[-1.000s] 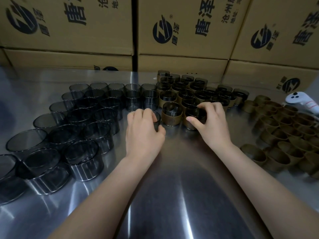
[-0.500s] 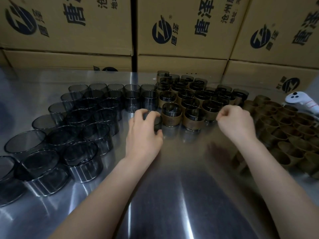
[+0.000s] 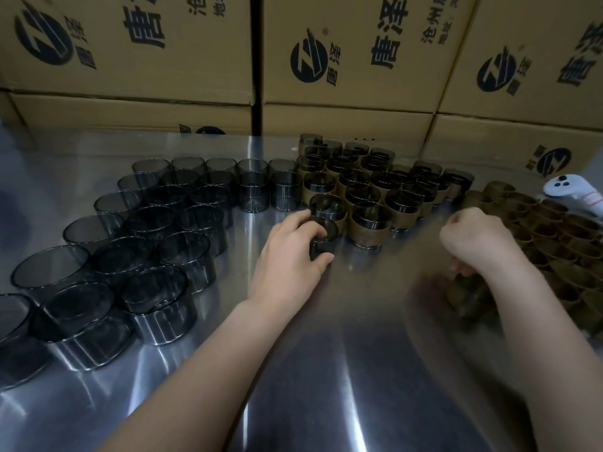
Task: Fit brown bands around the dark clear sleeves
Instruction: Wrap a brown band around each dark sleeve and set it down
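Left hand [image 3: 287,257] grips a dark clear sleeve [image 3: 326,236] at its fingertips.

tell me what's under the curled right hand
Loose brown ring-shaped bands, blurred, lie on the shiny metal table under the right hand. The hand hides its own grip, so whether it pinches one cannot be seen.
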`<state>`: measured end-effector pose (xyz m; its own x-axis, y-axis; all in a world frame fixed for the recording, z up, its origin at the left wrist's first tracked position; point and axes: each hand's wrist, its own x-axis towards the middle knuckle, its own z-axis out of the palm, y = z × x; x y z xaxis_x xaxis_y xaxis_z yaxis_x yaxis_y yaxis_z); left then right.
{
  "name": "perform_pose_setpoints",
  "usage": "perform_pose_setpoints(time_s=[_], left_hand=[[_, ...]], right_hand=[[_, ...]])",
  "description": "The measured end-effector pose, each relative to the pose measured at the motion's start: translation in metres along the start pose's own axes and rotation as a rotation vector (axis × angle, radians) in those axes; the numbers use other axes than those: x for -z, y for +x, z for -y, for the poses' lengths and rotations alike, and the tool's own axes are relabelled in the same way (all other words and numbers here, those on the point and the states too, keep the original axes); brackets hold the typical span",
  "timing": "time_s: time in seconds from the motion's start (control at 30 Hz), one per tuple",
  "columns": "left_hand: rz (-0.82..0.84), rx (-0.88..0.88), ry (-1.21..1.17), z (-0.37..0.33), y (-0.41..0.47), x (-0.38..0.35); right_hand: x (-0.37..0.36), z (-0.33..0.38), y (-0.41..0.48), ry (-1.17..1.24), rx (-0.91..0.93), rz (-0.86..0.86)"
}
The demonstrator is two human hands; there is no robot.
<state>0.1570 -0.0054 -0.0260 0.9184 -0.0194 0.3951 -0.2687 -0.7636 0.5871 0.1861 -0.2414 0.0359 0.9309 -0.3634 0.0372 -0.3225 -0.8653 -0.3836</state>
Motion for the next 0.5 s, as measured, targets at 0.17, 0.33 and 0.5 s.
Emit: perform_pose_setpoints(time_s=[0.17,0.33,0.5], left_hand=[[0.030,0.020,-0.057,-0.001,0.002,-0.005],[0.055,0.027,-0.078,-0.001,0.006,-0.009],[0.096,0.006,-0.071,0.003,0.008,-0.012]], right_hand=[[-0.002,0.004,-0.004,0.058,0.059,-0.047],[-0.009,0.010,-0.007,0.187,0.113,-0.069],[-0.020,0.017,-0.008,0.311,0.184,-0.077]])
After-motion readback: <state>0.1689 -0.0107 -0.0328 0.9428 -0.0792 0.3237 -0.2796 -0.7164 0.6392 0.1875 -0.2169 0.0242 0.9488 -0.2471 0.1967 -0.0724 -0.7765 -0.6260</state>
